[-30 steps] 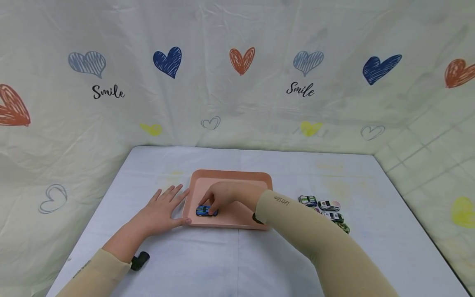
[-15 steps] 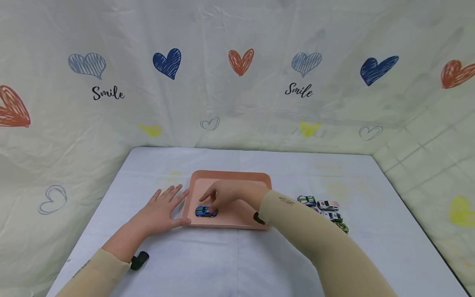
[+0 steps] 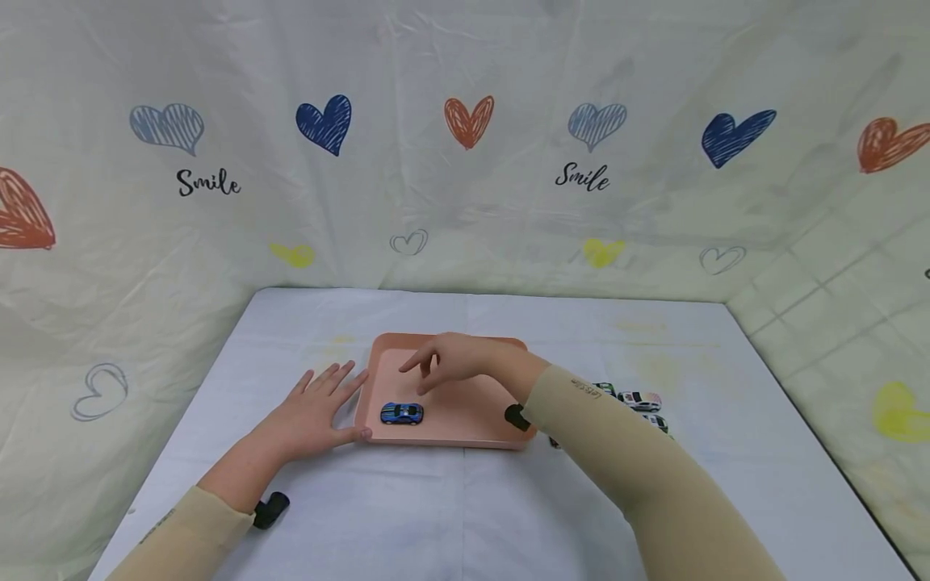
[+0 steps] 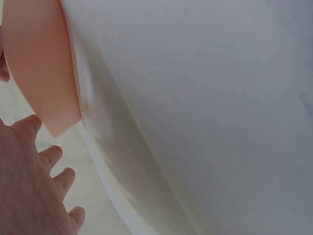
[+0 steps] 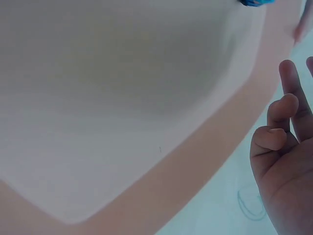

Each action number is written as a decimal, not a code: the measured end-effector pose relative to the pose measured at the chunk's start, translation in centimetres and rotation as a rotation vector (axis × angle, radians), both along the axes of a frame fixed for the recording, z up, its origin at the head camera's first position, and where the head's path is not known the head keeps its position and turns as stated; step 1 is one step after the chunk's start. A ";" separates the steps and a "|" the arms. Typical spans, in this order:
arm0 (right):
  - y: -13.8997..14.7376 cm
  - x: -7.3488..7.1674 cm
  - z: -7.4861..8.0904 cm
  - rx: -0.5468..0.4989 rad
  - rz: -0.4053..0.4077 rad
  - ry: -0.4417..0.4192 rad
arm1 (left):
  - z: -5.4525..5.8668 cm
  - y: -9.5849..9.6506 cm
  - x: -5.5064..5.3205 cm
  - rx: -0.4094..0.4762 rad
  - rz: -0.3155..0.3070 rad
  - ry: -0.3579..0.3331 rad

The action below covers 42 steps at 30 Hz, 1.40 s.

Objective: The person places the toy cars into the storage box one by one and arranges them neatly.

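A blue toy car (image 3: pixel 402 413) with dark stripes lies in the front left corner of the pink tray (image 3: pixel 472 415). My right hand (image 3: pixel 458 359) hovers over the tray, up and to the right of the car, and holds nothing. In the right wrist view its fingers (image 5: pixel 288 78) are loosely bent, and a bit of the blue car (image 5: pixel 257 2) shows at the top edge. With fingers spread, my left hand (image 3: pixel 312 415) rests at the tray's left side, its thumb and forefinger at the rim. The left wrist view shows those fingers (image 4: pixel 63 181) beside the tray's wall (image 4: pixel 44 68).
To the right of the tray stand several more toy cars, among them a white one (image 3: pixel 639 401); my right sleeve (image 3: pixel 603 436) hides some of them. A white cloth (image 3: pixel 407 508) covers the table. Behind it hangs a sheet (image 3: pixel 523 202) printed with hearts.
My right hand has let go of the blue car and moved up and to the right, away from it. The car stays in the tray's corner. My left hand keeps its place.
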State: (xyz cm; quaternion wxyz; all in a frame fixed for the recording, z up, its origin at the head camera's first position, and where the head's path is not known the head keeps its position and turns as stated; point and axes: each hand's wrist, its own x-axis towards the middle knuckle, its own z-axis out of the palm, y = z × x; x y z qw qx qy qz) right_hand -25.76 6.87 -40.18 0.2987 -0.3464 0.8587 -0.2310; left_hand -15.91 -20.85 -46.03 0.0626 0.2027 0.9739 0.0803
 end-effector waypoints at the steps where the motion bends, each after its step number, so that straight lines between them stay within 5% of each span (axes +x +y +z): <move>1: 0.2 -0.1 0.1 -0.007 -0.004 0.001 | 0.0 0.0 0.0 0.001 -0.001 0.003; 20: 7.9 -0.1 2.9 -0.083 -0.144 0.101 | -0.2 0.0 0.0 -0.002 0.012 0.010; 42: 20.7 4.3 1.1 -0.001 -0.278 0.079 | 0.0 0.4 0.3 0.027 0.007 0.014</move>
